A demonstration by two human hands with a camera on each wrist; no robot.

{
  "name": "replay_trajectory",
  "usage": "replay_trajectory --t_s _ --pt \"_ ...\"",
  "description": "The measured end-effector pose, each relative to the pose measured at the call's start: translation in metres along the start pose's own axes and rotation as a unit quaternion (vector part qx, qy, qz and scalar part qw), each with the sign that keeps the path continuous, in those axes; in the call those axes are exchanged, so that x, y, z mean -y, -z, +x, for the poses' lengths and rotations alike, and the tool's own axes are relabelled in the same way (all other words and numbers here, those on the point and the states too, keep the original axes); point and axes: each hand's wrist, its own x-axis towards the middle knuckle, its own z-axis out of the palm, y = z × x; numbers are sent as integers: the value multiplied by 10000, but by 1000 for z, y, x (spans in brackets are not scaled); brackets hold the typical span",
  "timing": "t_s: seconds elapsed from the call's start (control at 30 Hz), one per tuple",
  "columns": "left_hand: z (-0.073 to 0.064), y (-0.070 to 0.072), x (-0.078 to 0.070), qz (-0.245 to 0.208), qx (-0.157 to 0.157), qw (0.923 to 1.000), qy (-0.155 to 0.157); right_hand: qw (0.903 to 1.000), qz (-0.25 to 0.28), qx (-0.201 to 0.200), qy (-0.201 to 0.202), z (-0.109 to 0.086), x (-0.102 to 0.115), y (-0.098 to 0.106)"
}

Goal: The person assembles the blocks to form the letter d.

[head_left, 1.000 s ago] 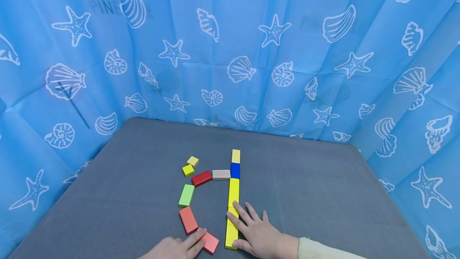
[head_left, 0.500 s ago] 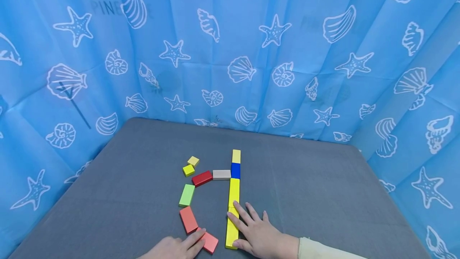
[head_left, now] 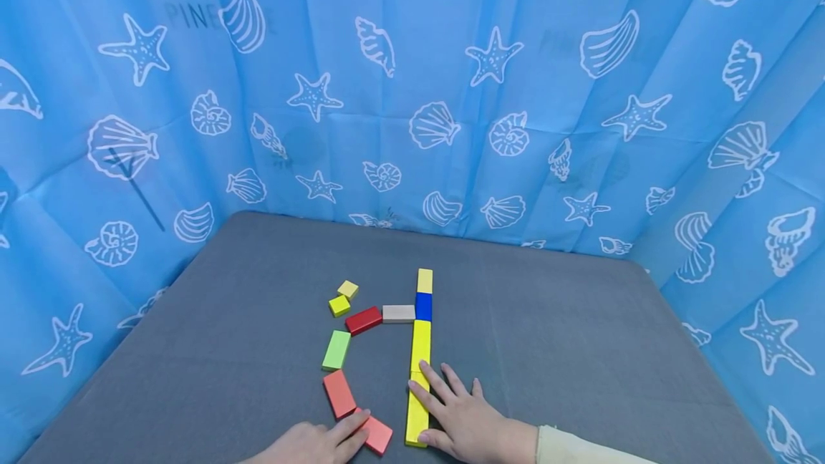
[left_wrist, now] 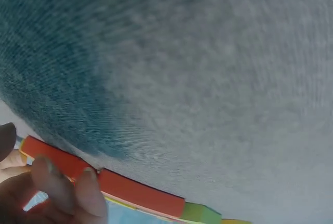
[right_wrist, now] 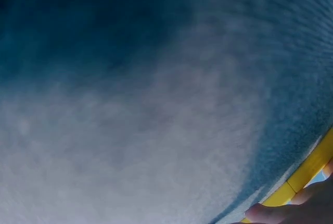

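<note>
In the head view my left hand (head_left: 309, 443) has its fingertips on a salmon-coloured block (head_left: 377, 437) near the table's front. Its thumb is hidden there; the left wrist view shows fingers (left_wrist: 89, 193) against the block's side. My right hand (head_left: 465, 417) lies with spread fingers along the lower long yellow block (head_left: 416, 421), one fingertip reaching the upper long yellow block (head_left: 421, 344). Above these stand a blue block (head_left: 423, 306) and a pale yellow block (head_left: 425, 280). A curve of blocks runs left: a beige one (head_left: 398, 313), dark red (head_left: 364, 320), green (head_left: 336, 350) and another salmon-coloured one (head_left: 339, 393).
Two small yellow cubes (head_left: 339, 306) lie touching beyond the dark red block. Grey cloth covers the table (head_left: 548, 335). A blue curtain (head_left: 399, 92) with white shells and starfish hangs around the table's back and sides.
Both hands and the blocks hold nearly the same places. The whole view shifts very slightly, and the salmon-coloured block under my left fingers shows at most a tiny turn.
</note>
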Motion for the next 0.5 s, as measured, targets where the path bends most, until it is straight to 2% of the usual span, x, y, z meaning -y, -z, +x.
replay_trajectory --t_s 0.17,0.3,0.5 --pt "0 10 5 -322 -259 9991 -36 9996 278 -91 52 -1 -2 4" --pt "0 14 10 -252 -685 9968 -315 9983 555 -199 43 -2 -2 7" --pt "-1 10 10 -252 -468 9956 -770 9982 447 -345 -182 1 1 12"
